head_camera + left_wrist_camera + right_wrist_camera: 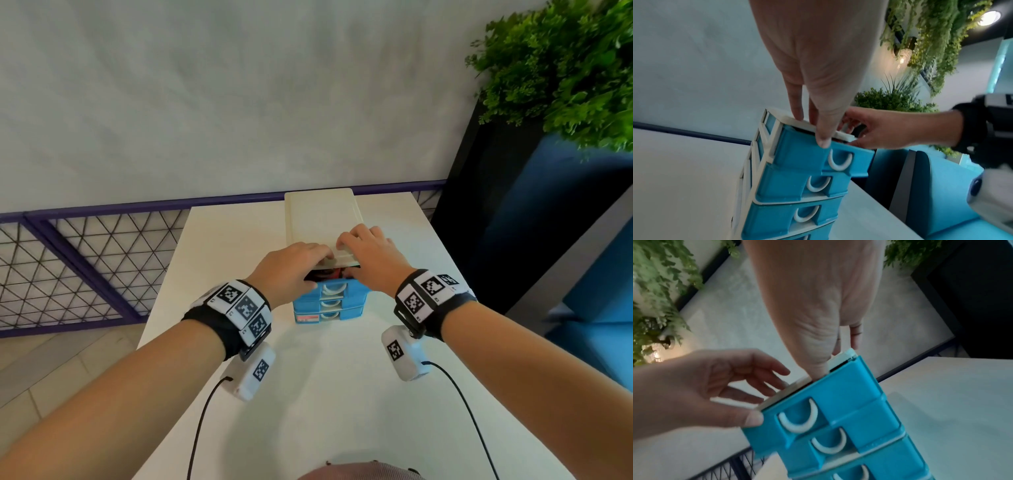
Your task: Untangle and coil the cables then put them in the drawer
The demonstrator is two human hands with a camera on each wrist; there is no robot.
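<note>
Blue plastic top drawer (342, 290) juts slightly nearward from its cream-framed drawer unit (320, 216). Cables (327, 273) show dark and red in the gap. The left hand (291, 267) and right hand (371, 257) rest loosely bent fingers (796, 100) on the smooth top's near edge, thumbs at the drawer rim. The white worktop (325, 394) stretches wide on the near side, narrower left and right.

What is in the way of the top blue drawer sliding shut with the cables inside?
Nothing visible blocks it. The top drawer sits slightly out, with the cables inside it below the white top. The left hand and right hand press at its front. Only the right thumb seems to dip into the gap.
</note>
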